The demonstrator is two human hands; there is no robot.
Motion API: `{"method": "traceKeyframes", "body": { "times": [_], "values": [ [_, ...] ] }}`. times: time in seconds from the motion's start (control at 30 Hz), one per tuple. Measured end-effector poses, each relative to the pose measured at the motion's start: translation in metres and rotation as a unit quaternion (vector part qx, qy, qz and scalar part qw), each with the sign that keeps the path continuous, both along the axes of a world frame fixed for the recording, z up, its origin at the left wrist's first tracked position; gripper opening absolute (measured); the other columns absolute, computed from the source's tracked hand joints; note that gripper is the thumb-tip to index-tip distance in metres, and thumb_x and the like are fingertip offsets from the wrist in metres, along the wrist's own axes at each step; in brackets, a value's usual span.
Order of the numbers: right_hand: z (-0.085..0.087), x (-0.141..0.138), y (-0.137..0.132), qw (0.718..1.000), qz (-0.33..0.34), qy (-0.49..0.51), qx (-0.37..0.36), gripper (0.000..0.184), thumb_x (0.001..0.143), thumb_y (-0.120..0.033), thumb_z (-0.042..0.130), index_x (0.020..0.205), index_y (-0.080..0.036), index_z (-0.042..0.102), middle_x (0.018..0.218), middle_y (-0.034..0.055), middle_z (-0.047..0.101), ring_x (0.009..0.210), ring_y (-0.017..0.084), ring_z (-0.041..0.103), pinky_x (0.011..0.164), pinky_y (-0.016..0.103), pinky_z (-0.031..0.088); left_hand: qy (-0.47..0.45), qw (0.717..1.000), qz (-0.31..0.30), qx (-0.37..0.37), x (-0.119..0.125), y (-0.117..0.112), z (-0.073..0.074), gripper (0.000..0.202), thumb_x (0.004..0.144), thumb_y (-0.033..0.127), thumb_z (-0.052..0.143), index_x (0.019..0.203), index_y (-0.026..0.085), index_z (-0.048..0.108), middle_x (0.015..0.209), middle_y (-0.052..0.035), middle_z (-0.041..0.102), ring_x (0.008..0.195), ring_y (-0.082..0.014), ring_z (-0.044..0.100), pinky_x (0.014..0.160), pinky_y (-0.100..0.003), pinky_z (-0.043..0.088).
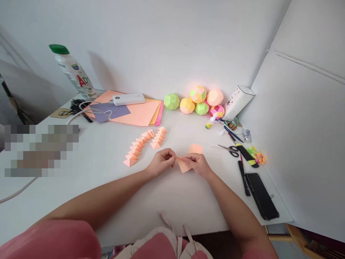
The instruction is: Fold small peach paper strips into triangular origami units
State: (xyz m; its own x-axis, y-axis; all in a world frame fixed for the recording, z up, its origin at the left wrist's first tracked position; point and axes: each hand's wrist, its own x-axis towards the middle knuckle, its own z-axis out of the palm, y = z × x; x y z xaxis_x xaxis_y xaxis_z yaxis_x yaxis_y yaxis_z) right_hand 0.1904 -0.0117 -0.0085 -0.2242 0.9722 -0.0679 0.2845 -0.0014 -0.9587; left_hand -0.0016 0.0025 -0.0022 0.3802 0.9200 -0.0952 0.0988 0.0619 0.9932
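A small square of peach paper is between my hands, with a fold along its upper edge. My right hand grips it, the thumb pressed on its face. At the paper's upper left corner, my left hand pinches with thumb and forefinger. Beyond my right hand lie more peach paper squares, partly covered by the fingers. Left of my hands, folded peach paper pieces stand in two overlapping rows, a longer row and a shorter row.
Folded paper balls are piled by the wall. A glue bottle, scissors, a cutter knife and a phone lie on the right. Coloured sheets under a power bank and a white bottle stand back left.
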Motion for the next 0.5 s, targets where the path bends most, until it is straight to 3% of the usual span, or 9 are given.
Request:
{"method": "traceKeyframes", "body": {
  "times": [0.17, 0.3, 0.5],
  "values": [
    [0.0010, -0.0004, -0.0009, 1.000, 0.003, -0.003, -0.007, 0.027, 0.077, -0.041, 0.059, 0.081, -0.016, 0.071, 0.072, 0.0027, 0.062, 0.061, 0.012, 0.050, 0.054, 0.023, 0.039, -0.045, 0.999, -0.010, 0.006, -0.0014, 0.0002, -0.0019, 0.015, 0.078, 0.032, 0.051, 0.078, 0.018, 0.051, 0.061, 0.0016, 0.056, 0.061, -0.0120, 0.054, 0.063, -0.026, 0.044],
    [-0.0031, -0.0015, -0.0021, 1.000, 0.017, 0.000, -0.006, 0.026, 0.077, -0.040, 0.059, 0.083, -0.017, 0.070, 0.076, 0.0037, 0.064, 0.065, 0.013, 0.054, 0.057, 0.024, 0.041, -0.007, 0.998, -0.056, 0.014, 0.0012, -0.0009, -0.0037, 0.020, 0.076, 0.037, 0.056, 0.079, 0.017, 0.056, 0.068, -0.0003, 0.058, 0.060, -0.0117, 0.053, 0.055, -0.024, 0.042],
    [-0.0053, -0.0028, -0.0030, 1.000, 0.016, -0.019, 0.001, 0.024, 0.077, -0.038, 0.059, 0.080, -0.016, 0.069, 0.070, 0.0026, 0.062, 0.060, 0.012, 0.051, 0.054, 0.024, 0.040, 0.022, 0.998, -0.051, 0.034, 0.0041, -0.0009, -0.0058, 0.019, 0.075, 0.035, 0.054, 0.072, 0.017, 0.057, 0.065, 0.0000, 0.057, 0.057, -0.0103, 0.049, 0.049, -0.021, 0.039]
  ]
}}
